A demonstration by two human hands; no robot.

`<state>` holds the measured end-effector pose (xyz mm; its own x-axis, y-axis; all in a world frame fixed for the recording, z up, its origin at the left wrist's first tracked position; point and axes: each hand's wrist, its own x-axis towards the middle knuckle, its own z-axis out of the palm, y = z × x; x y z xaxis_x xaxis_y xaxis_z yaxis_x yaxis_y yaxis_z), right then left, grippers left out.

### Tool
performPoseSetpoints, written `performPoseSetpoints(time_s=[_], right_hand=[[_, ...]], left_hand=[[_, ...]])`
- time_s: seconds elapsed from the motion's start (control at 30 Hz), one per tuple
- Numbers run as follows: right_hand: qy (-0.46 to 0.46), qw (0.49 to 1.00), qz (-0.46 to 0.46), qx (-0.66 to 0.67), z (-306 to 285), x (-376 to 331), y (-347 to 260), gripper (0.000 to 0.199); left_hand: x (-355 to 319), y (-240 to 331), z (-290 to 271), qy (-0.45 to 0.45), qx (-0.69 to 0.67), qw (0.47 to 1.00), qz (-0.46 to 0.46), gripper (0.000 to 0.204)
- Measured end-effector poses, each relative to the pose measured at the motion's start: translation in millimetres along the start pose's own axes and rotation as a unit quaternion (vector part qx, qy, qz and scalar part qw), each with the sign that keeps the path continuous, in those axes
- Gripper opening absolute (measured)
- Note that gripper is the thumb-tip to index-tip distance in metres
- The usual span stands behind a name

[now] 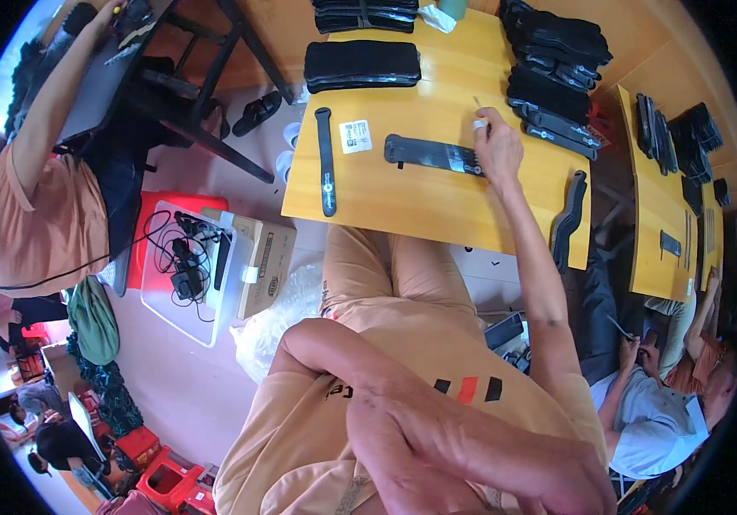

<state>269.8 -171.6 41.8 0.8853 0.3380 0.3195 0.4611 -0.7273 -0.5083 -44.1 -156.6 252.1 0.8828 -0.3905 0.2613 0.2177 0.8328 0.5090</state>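
My right hand is over the table, its fingers closed in a pinch. A thin, pale tip shows beyond them, but what they hold is too small to make out. White material wraps one finger. Beneath the hand lies the right end of a wide black strap. My left arm crosses my chest toward the lower right. The left hand is at the bottom edge of the picture, its fingers mostly hidden. Left of the wide strap are a narrow black strap and a white printed label.
The yellow table bears stacked black straps at the back left and more piles at the right. A bent black strap bundle lies by the right edge. A bin of cables stands at left. Other people sit on both sides.
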Motion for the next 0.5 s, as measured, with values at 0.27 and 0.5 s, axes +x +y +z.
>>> performPoseSetpoints(time_s=[0.27, 0.5], right_hand=[[-0.168, 0.967, -0.09, 0.172, 56, -94, -113, 0.034], [-0.261, 0.956, -0.094, 0.1, 65, -113, -164, 0.058]], left_hand=[[74, 35, -55, -0.397, -0.052, 0.889, 0.221, 0.058], [43, 51, -55, -0.338, -0.093, 0.937, 0.011, 0.057]])
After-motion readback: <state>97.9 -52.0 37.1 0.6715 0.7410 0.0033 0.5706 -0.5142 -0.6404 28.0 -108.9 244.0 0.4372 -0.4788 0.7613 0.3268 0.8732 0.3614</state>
